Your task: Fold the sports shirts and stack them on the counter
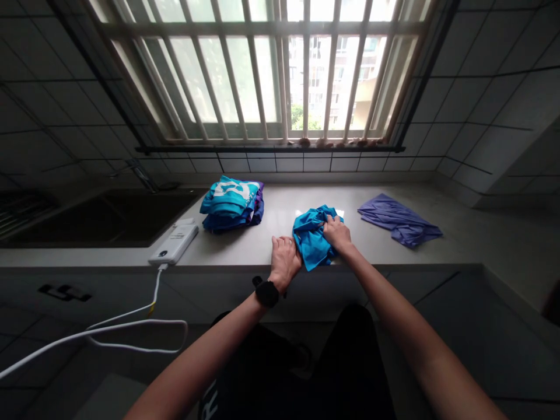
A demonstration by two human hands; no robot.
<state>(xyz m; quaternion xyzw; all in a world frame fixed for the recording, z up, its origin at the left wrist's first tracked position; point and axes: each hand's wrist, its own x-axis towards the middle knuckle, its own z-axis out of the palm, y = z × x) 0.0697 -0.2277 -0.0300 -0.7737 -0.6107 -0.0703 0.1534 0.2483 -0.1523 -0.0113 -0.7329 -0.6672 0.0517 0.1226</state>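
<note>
A crumpled bright blue cloth [311, 236] lies on the counter between my hands, one corner pointing to the front edge. My right hand [336, 232] is closed on its right side, with the fingers bunching the fabric. At the cloth's left edge, my left hand [285, 258] rests with curled fingers, touching the fabric; its thumb and whatever it grips there are partly hidden. To the left sits a stack of folded clothes [231, 203], turquoise with a white print on top, blue and purple beneath. A wrinkled purple cloth [396, 219] lies spread out on the right.
A white power bank [175, 242] with a white cable [126, 322] hanging over the edge stands left of the stack. Beyond it is a dark sink [87, 219] with a faucet [143, 175]. A barred window [262, 76] rises behind the counter [271, 195].
</note>
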